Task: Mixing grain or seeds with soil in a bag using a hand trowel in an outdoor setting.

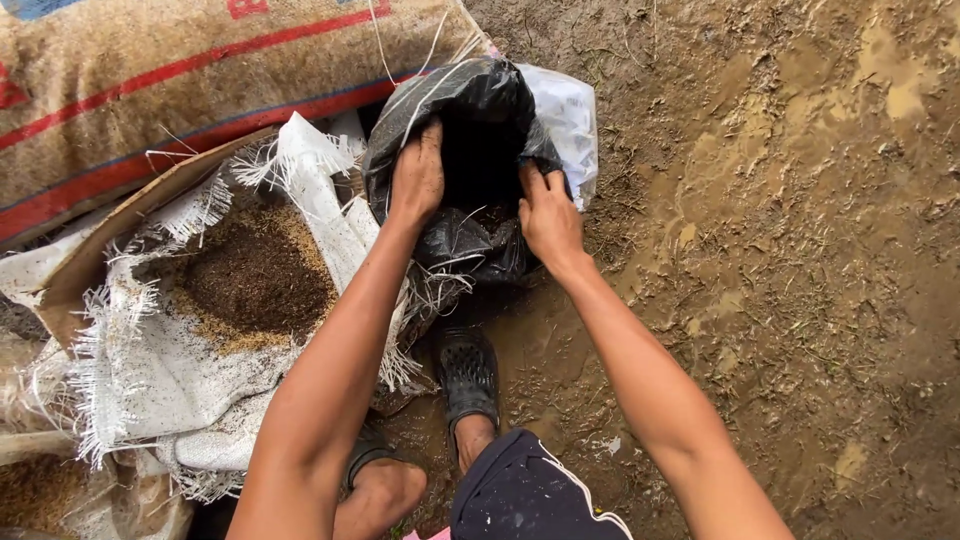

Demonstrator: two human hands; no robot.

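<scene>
A black plastic bag (480,160) stands open on the muddy ground (780,250), far and centre, its mouth dark. The left hand (417,178) clamps the bag's left rim, fingers curled over the edge, forearm stretched straight forward. The right hand (548,218) pinches the right rim, wrist bent inward. Just left lies a frayed white woven sack (160,370) spread flat with a heap of brown husk (255,275). A striped burlap sack (150,80) lies farther left. A black sandal (466,375) sits near.

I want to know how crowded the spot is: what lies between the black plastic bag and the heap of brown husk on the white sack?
In the head view, the left hand and forearm cross that stretch over a frayed fold of the white sack, between the black bag and the husk heap.
</scene>
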